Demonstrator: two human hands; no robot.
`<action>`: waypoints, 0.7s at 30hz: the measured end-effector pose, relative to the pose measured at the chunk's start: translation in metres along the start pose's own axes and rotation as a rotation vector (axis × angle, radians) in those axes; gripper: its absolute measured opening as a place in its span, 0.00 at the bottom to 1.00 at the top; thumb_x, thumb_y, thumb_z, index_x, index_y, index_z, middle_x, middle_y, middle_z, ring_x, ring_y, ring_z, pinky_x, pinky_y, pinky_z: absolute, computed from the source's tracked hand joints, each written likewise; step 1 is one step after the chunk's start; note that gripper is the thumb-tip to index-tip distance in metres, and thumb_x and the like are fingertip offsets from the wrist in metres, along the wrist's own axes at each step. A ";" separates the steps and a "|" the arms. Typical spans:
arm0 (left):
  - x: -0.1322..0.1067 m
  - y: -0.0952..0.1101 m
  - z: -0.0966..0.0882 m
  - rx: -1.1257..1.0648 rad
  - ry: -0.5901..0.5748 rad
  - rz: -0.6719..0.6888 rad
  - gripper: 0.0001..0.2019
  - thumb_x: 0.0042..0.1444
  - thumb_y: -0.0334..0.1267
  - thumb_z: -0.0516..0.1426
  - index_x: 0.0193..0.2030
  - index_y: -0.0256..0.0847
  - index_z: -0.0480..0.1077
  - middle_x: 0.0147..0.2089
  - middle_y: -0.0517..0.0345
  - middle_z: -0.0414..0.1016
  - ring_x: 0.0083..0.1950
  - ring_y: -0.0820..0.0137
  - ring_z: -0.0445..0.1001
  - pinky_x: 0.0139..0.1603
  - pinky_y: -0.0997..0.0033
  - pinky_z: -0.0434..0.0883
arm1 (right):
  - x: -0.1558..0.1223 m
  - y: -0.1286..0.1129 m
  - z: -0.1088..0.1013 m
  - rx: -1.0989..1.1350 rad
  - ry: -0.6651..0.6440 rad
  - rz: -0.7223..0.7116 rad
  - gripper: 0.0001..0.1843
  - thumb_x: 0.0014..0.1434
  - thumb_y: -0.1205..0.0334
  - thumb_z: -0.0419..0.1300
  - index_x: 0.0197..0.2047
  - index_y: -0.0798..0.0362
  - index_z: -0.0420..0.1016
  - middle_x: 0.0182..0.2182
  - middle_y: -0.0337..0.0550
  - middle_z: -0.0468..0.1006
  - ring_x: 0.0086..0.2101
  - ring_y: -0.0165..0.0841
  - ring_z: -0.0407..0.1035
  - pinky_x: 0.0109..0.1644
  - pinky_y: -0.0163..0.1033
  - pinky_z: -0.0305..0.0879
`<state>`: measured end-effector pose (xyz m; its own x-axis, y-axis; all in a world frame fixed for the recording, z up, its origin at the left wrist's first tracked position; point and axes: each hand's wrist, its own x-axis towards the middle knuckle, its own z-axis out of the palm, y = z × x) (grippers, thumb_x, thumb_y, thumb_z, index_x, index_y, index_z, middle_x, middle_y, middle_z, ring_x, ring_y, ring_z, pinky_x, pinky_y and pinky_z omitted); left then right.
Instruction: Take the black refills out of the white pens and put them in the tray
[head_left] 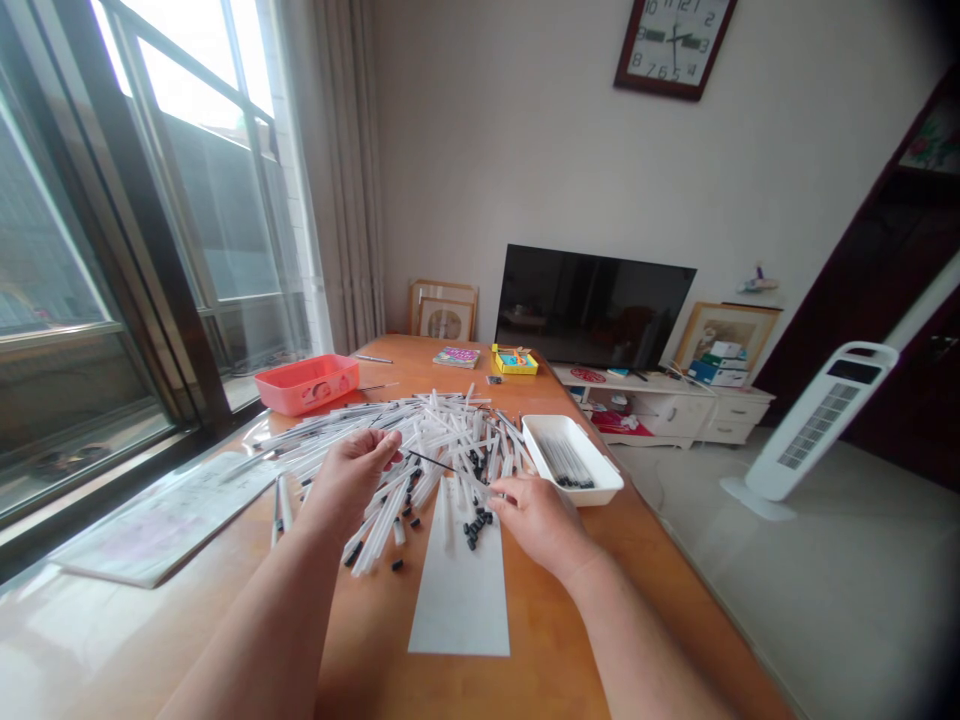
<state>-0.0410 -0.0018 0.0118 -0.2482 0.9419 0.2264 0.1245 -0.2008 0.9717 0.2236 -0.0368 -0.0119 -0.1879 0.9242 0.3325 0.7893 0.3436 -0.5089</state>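
My left hand (354, 472) pinches one end of a thin black-and-clear stick (430, 460), which looks like a pen refill. My right hand (536, 512) is closed at the other side, its fingertips on a translucent tube (474, 484) that lines up with the stick. Whether the stick sits inside the tube I cannot tell. Beneath both hands spreads a heap of clear plastic tubes (435, 420). Small black caps (477, 526) lie on a white sheet (459, 610) and around it. Beside my right hand stands a white tray (609, 482) holding several filled, black-tipped sticks.
A red plastic basket (307, 385) sits at the table's left, by the window. Farther back are a booklet (457, 357) and a yellow box (516, 362). A large flat pad (169, 515) lies at left. Past the table's right edge stands a white tower fan (821, 425).
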 end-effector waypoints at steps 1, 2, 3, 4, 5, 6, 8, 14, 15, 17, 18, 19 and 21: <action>0.000 0.000 0.000 0.003 -0.022 -0.009 0.18 0.49 0.54 0.65 0.27 0.39 0.73 0.26 0.58 0.73 0.28 0.71 0.67 0.32 0.72 0.63 | 0.000 0.000 0.000 -0.008 -0.006 0.002 0.11 0.60 0.56 0.62 0.44 0.41 0.83 0.37 0.42 0.82 0.39 0.38 0.74 0.42 0.38 0.63; 0.000 0.000 0.000 0.006 -0.050 -0.019 0.18 0.50 0.55 0.64 0.28 0.40 0.73 0.26 0.59 0.73 0.28 0.71 0.67 0.32 0.72 0.63 | 0.000 -0.001 0.000 -0.014 -0.010 0.002 0.10 0.60 0.55 0.62 0.44 0.41 0.83 0.37 0.42 0.82 0.39 0.38 0.75 0.42 0.38 0.63; 0.000 0.000 0.000 0.008 -0.076 -0.029 0.18 0.50 0.55 0.64 0.28 0.40 0.72 0.27 0.59 0.73 0.28 0.71 0.66 0.32 0.73 0.62 | 0.000 -0.001 0.000 -0.020 -0.013 0.002 0.10 0.60 0.55 0.63 0.43 0.41 0.83 0.37 0.42 0.82 0.39 0.38 0.75 0.42 0.38 0.62; 0.000 0.000 -0.001 0.007 -0.080 -0.034 0.18 0.51 0.55 0.63 0.28 0.40 0.72 0.27 0.59 0.73 0.28 0.72 0.66 0.32 0.73 0.62 | -0.001 -0.002 -0.001 -0.022 -0.015 0.001 0.10 0.60 0.55 0.63 0.43 0.41 0.83 0.37 0.41 0.82 0.39 0.38 0.75 0.41 0.38 0.62; -0.001 0.000 -0.001 0.009 -0.088 -0.038 0.18 0.51 0.55 0.63 0.28 0.40 0.72 0.27 0.59 0.73 0.28 0.72 0.66 0.31 0.73 0.62 | -0.001 -0.003 -0.001 -0.019 -0.016 0.001 0.10 0.59 0.55 0.63 0.43 0.40 0.83 0.37 0.41 0.82 0.39 0.38 0.75 0.41 0.38 0.62; -0.001 0.001 0.000 0.014 -0.096 -0.042 0.18 0.51 0.55 0.63 0.28 0.40 0.72 0.27 0.60 0.73 0.28 0.72 0.66 0.32 0.73 0.61 | -0.001 -0.004 -0.001 -0.011 -0.018 0.000 0.10 0.59 0.55 0.63 0.43 0.40 0.84 0.37 0.41 0.82 0.38 0.38 0.75 0.41 0.38 0.62; -0.002 0.001 0.002 0.027 -0.116 -0.043 0.18 0.51 0.55 0.63 0.28 0.40 0.72 0.27 0.60 0.73 0.29 0.72 0.66 0.32 0.73 0.61 | -0.002 -0.008 -0.002 0.020 -0.024 -0.006 0.10 0.59 0.55 0.63 0.43 0.40 0.84 0.36 0.41 0.82 0.38 0.38 0.75 0.42 0.38 0.63; -0.013 0.005 0.018 0.063 -0.200 -0.044 0.19 0.51 0.56 0.62 0.32 0.39 0.77 0.26 0.58 0.74 0.28 0.71 0.67 0.31 0.72 0.62 | -0.004 -0.016 0.000 0.136 -0.053 -0.052 0.10 0.60 0.56 0.62 0.42 0.41 0.84 0.35 0.39 0.83 0.37 0.37 0.75 0.41 0.36 0.64; -0.016 0.007 0.021 0.073 -0.223 -0.049 0.20 0.52 0.56 0.62 0.34 0.39 0.78 0.26 0.58 0.75 0.28 0.70 0.67 0.31 0.72 0.62 | -0.004 -0.016 0.001 0.149 -0.052 -0.054 0.10 0.59 0.56 0.62 0.42 0.41 0.84 0.35 0.39 0.83 0.37 0.37 0.75 0.41 0.36 0.64; -0.022 0.011 0.027 0.100 -0.287 -0.050 0.21 0.53 0.57 0.60 0.36 0.39 0.79 0.26 0.57 0.75 0.28 0.69 0.68 0.30 0.71 0.62 | -0.004 -0.017 0.001 0.172 -0.052 -0.056 0.10 0.60 0.56 0.62 0.42 0.42 0.84 0.34 0.39 0.83 0.36 0.37 0.75 0.41 0.36 0.64; -0.025 0.013 0.029 0.114 -0.325 -0.044 0.22 0.54 0.58 0.59 0.36 0.39 0.80 0.26 0.57 0.75 0.28 0.69 0.67 0.29 0.71 0.61 | -0.004 -0.018 0.001 0.182 -0.052 -0.056 0.10 0.60 0.56 0.62 0.43 0.42 0.84 0.34 0.39 0.83 0.36 0.37 0.75 0.40 0.36 0.64; -0.027 0.016 0.030 0.129 -0.365 -0.034 0.22 0.55 0.58 0.58 0.35 0.39 0.80 0.26 0.56 0.75 0.28 0.69 0.67 0.29 0.71 0.61 | -0.004 -0.018 0.001 0.191 -0.050 -0.056 0.10 0.60 0.56 0.62 0.43 0.42 0.84 0.34 0.39 0.83 0.36 0.37 0.75 0.40 0.36 0.63; -0.030 0.020 0.032 0.157 -0.431 -0.009 0.24 0.57 0.60 0.55 0.32 0.40 0.79 0.26 0.56 0.75 0.28 0.69 0.66 0.31 0.71 0.62 | -0.004 -0.019 0.000 0.204 -0.045 -0.059 0.10 0.60 0.56 0.62 0.42 0.43 0.84 0.33 0.39 0.82 0.35 0.36 0.74 0.39 0.36 0.63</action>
<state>-0.0006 -0.0257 0.0221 0.1683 0.9762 0.1367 0.2764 -0.1799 0.9441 0.2094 -0.0469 -0.0041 -0.2599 0.9065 0.3327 0.6423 0.4196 -0.6414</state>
